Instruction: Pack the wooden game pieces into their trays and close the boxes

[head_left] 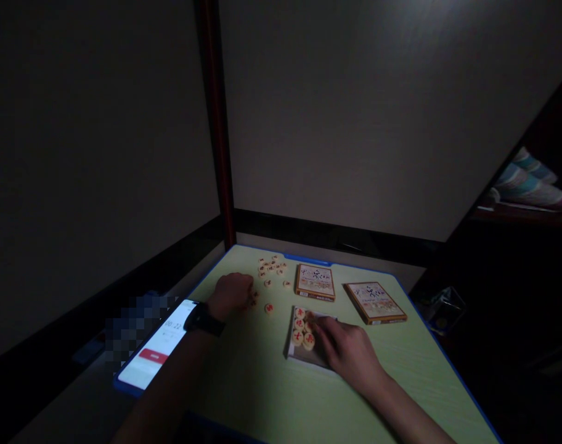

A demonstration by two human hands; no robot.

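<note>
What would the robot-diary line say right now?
left hand: near loose pieces | right hand: at partly filled tray | phone: lit

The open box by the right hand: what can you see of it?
The shallow open box lies flat on the pale green table, its low, pale walls perhaps cardboard, its floor brownish. Round, pale pieces with red markings sit along its left side; some floor shows bare. The right hand hides part of it; contact with its walls is unclear.
</note>
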